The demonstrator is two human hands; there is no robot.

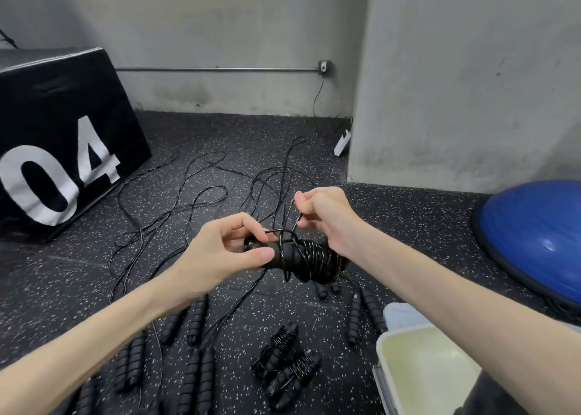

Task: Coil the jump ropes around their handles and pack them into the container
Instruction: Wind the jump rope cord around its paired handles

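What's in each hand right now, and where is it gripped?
Left hand grips the handles at their bare end. Right hand pinches the loose rope end just above the coil.

Single head-worn view, wide-angle, facing forward-down, close over hands (273,232), speckled floor (220,138) beyond.

We are listing: speckled floor (393,213) carrying loose ropes (201,194), coiled bundles (286,364), container (421,367), black box (59,131), blue dome (534,235).

A thin black cord jump rope (309,259) is coiled around its black foam handles, held horizontally above the pale plastic container (418,370).
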